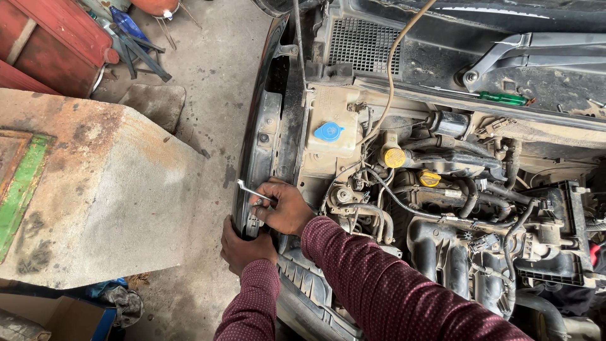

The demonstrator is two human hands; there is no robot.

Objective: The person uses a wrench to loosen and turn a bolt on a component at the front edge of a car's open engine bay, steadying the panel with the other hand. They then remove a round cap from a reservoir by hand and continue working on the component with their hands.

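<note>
while left hand (243, 247) grips fender (252, 158), right hand (285, 207) holds wrench (251, 190).

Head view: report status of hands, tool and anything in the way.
Right hand gripping spanner. Left hand holding fender edge. Hoses beside, not blocking.

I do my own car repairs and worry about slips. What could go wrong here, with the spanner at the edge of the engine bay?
1. The right hand holds the small spanner by one end; it might slip and knock the knuckles on the black panel edge.
2. The left hand grips that panel's lower rim, so it could get pinched or scraped.
3. A dropped spanner may vanish among the hoses.
</note>
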